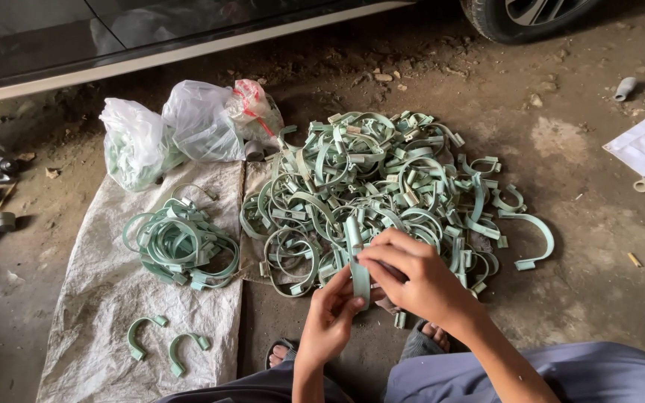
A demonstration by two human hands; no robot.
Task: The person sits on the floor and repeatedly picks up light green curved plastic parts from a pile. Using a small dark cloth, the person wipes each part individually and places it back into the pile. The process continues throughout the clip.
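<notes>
Partly hidden clamp [357, 270], left hand [330, 321], right hand [412, 280]

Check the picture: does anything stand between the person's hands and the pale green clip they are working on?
Nothing visible does. The left hand and right hand both grip the pale green clip directly, above the big clip pile on the dirt floor.

Bare forearms, no sleeves; grey-blue trousers [561, 373]; dark sandals [281, 351], toes showing.
</notes>
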